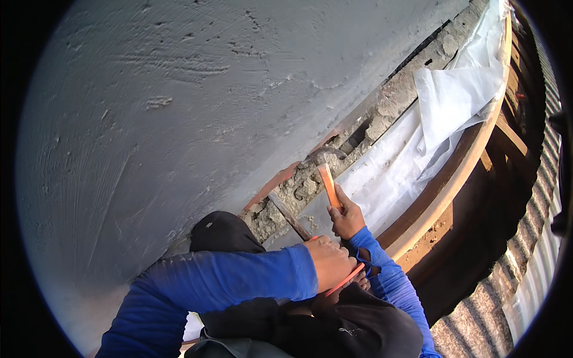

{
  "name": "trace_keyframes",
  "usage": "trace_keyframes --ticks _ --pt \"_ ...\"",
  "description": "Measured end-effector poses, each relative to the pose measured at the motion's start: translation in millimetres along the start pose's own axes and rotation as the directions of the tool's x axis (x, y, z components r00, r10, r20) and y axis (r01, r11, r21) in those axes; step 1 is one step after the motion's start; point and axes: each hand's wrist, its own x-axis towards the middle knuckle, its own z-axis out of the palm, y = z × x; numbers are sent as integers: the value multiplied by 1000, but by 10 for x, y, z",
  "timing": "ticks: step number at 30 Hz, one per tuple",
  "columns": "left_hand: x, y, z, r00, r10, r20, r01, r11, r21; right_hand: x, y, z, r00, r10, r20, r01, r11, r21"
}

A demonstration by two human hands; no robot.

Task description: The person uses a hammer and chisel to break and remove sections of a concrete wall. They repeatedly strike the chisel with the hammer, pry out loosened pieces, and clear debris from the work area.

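My left hand point(331, 262) comes across from the lower left and is closed around a chisel. The chisel's dark metal shaft point(289, 216) points up and left, its end by the broken mortar at the foot of the wall. Below the hand an orange-red strip point(345, 280) shows, like the edge of a hand guard. My right hand point(347, 218), just above, is wrapped round a hammer's orange handle point(329, 185). The dark hammer head point(327, 155) lies over the rubble and is hard to tell from it. The far end of the handle is hidden in the palm.
A grey plastered wall point(149, 119) fills the left, with broken mortar point(388, 107) along its base. White plastic sheeting point(456, 98) lies beside it, bordered by a wooden board point(430, 206). Right of that come a dark gap with timbers and corrugated metal sheets point(507, 280). My dark-clothed knees are below.
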Motion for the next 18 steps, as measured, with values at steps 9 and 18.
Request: trace_keyframes --ticks 9,18 --pt "13 -12 -3 1000 21 -20 -22 999 -36 -177 -40 -113 938 -270 219 337 860 -384" --pt "13 10 -1 999 21 -35 -20 1000 8 -123 76 -121 944 -331 18 324 910 -258"
